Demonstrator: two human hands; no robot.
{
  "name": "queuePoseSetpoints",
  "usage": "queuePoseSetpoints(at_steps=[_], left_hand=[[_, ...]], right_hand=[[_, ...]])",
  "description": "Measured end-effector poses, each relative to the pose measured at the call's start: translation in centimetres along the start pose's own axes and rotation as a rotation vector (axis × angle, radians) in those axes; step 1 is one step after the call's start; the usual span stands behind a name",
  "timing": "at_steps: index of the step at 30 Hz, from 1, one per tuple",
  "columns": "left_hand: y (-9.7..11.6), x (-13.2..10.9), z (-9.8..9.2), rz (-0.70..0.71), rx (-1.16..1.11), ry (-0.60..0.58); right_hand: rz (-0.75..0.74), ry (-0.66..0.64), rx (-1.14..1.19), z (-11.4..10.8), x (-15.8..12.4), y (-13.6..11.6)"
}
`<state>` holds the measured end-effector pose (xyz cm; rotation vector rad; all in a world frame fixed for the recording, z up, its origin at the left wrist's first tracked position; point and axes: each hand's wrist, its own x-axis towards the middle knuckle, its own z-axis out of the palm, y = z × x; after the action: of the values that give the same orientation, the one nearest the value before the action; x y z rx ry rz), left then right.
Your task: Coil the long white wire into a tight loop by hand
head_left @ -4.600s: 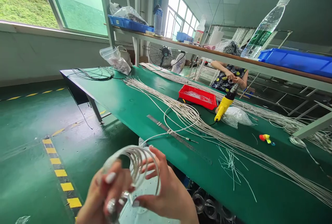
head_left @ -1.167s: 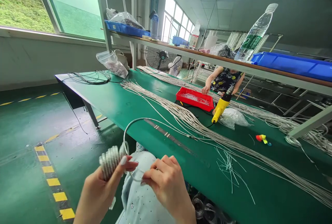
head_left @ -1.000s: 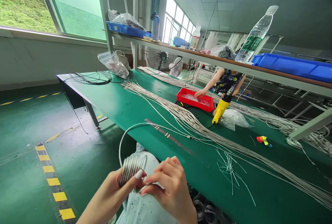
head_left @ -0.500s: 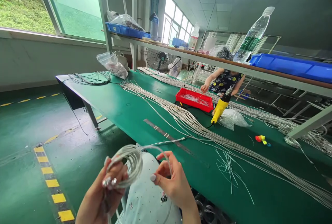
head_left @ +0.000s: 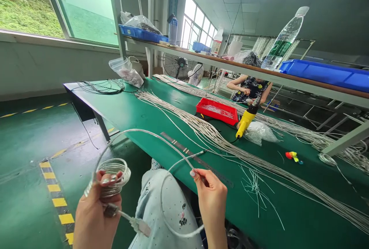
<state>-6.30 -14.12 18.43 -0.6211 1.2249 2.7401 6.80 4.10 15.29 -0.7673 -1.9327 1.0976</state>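
One length of pale cable (head_left: 125, 174), wound into stacked round turns, is held in the air before the person, left of the lap. The jacket is glossy, smooth and slightly translucent over a silvery core. Left hand (head_left: 96, 203): fingers curled through and around the coil, closed on it. Right hand (head_left: 211, 191): thumb and forefinger pinching a single strand, which arches high between the two hands. Below the right hand the strand drops in a wide, loose loop and runs back up to the tabletop. A pale, boxy plug (head_left: 141, 226) on a short tail juts from under the left hand, in front of the light-blue, dotted trousers (head_left: 161, 195); its finer detail is blurred.

Worktable (head_left: 129, 114): smooth, green, faintly reflective surface. On it: a flat metal ruler (head_left: 198, 159) with pale bands; a long bundle of off-white cables (head_left: 201, 122); thin, stiff white offcuts (head_left: 255, 183), splayed; a rectangular red plastic tray (head_left: 215, 116); a crumpled clear bag (head_left: 261, 131).
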Motion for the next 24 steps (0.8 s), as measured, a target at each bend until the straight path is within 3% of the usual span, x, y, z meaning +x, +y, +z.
queuePoseSetpoints(at_steps=[4,8,10,12,15,17,21,24], left_hand=[[-1.6,-1.2,-0.2,0.150,0.340,-0.143],[-2.2,-1.6,-0.5,0.183,0.641,-0.506],[-2.2,-1.7,-0.6,0.123,0.734,-0.627],[-2.0,-1.9,-0.6,0.018,0.747,-0.700],[-1.5,-2.8,-0.5,-0.191,0.634,-0.760],[-1.2,-3.5,-0.3,-0.312,0.536,-0.765],[-0.3,-4.0,-0.3,-0.472,0.283,-0.671],[0.1,-3.1,-0.9,-0.552,-0.013,-0.554]], right_hand=[[-0.327,-0.154,-0.311,-0.2,-1.2,-2.1],[-0.373,-0.334,-0.183,-0.1,-1.9,-3.8],[-0.311,-0.402,0.050,-0.5,-2.0,-4.1],[-0.231,-0.407,0.439,-1.1,-1.9,-3.9],[-0.033,-0.340,1.082,-2.1,-1.4,-3.3],[0.151,-0.264,1.323,-2.4,-0.8,-2.8],[0.422,-0.185,1.350,-1.9,0.4,-1.7],[0.496,-0.106,1.198,-0.9,0.6,-0.9]])
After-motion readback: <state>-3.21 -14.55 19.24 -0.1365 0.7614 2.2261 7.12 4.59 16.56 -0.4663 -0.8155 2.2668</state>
